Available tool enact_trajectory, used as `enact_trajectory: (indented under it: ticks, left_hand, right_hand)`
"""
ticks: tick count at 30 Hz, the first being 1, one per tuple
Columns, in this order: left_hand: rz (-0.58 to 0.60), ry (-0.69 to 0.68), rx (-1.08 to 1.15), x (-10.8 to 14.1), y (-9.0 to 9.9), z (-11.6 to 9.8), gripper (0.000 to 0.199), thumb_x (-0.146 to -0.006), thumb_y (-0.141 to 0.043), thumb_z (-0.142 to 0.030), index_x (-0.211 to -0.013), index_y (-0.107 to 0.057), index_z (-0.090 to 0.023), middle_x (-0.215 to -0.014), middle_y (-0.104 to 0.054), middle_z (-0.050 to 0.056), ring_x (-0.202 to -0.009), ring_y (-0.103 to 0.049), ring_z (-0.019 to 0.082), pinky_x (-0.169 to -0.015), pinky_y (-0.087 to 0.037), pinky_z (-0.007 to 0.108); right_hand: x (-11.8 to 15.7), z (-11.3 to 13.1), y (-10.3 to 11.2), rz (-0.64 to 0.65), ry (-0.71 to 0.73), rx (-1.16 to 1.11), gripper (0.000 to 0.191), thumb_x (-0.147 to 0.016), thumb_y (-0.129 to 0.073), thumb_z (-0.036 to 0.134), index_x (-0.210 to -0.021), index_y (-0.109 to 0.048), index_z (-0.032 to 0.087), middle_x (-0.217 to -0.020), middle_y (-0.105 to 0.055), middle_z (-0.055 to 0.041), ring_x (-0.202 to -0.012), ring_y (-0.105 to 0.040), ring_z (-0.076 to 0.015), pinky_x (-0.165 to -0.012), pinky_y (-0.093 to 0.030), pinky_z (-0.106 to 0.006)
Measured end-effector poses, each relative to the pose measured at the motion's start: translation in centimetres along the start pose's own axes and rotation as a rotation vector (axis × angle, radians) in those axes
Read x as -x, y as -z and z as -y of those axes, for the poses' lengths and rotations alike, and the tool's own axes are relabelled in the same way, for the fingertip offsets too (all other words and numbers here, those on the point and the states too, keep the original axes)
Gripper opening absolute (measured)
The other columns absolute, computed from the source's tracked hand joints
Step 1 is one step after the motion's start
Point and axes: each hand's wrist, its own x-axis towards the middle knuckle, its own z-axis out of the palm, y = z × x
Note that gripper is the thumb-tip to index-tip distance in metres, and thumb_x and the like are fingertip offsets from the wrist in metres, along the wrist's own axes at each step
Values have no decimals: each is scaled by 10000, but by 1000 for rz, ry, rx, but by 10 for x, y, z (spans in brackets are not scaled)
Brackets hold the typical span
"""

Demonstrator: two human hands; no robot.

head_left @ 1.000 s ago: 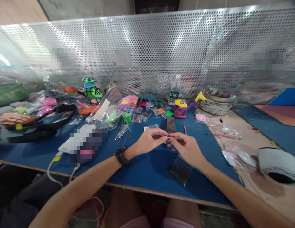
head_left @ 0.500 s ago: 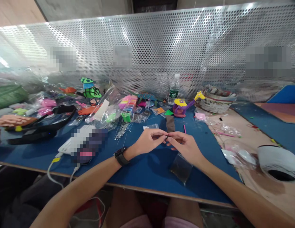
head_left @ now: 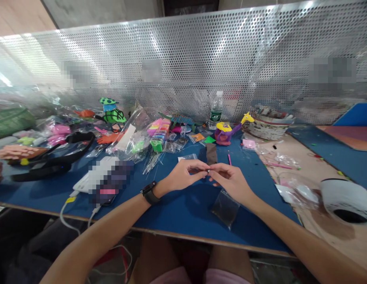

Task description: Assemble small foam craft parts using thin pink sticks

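My left hand (head_left: 188, 173) and my right hand (head_left: 231, 179) meet fingertip to fingertip over the blue table mat (head_left: 177, 215). Between the pinched fingers is a tiny dark piece with a pale spot (head_left: 208, 171), too small to name. Just behind the fingers lies a flat brown strip (head_left: 211, 153). A clear plastic bag (head_left: 226, 209) with something dark inside rests below my right hand. Beyond the strip are a green piece (head_left: 209, 139) and a purple and yellow giraffe figure (head_left: 226, 133). A thin pink stick (head_left: 229, 158) lies to its front.
A phone (head_left: 112, 183) and a white power bank (head_left: 90, 177) with cables lie left of my forearm. Thin wires (head_left: 152, 161) and bagged coloured clay (head_left: 160, 130) sit behind. A water bottle (head_left: 216, 110) stands near the perforated metal screen (head_left: 189, 47). At right is a white roll (head_left: 346, 199).
Both hands stay together in nearly the same place. The fingertips have shifted slightly, and a pale spot now shows on the small piece between them.
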Motion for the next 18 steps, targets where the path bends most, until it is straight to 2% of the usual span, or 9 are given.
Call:
enact_trajectory:
  ticks: [6, 12, 18]
  left_hand:
    - [-27, -11, -60, -1, 3, -3, 203, -876, -688, -301, -1012, -737, -159, -978, -768, 78, -883, -731, 186, -796, -589, 275]
    - [-17, -77, -64, 0, 2, -2, 228, -868, -700, -306, -1042, -726, -162, -998, -762, 73, -890, -728, 179, -831, -593, 285]
    - [-49, -58, -138, -1, 2, -3, 194, -876, -689, -300, -1010, -757, -178, -979, -770, 65, -876, -721, 180, -791, -590, 272]
  right_hand:
    - [1, -1, 1, 25, 21, -16, 386, -752, -762, 494, -1007, -745, 205, -835, -745, -48, -729, -718, -190, -547, -610, -275]
    - [1, -6, 1, 14, 53, 29, 381, -788, -740, 485, -1028, -747, 188, -824, -727, -50, -720, -707, -194, -538, -613, -287]
    - [1, -3, 0, 32, 66, 42, 395, -808, -720, 492, -1066, -723, 194, -828, -710, -50, -725, -699, -184, -535, -619, -275]
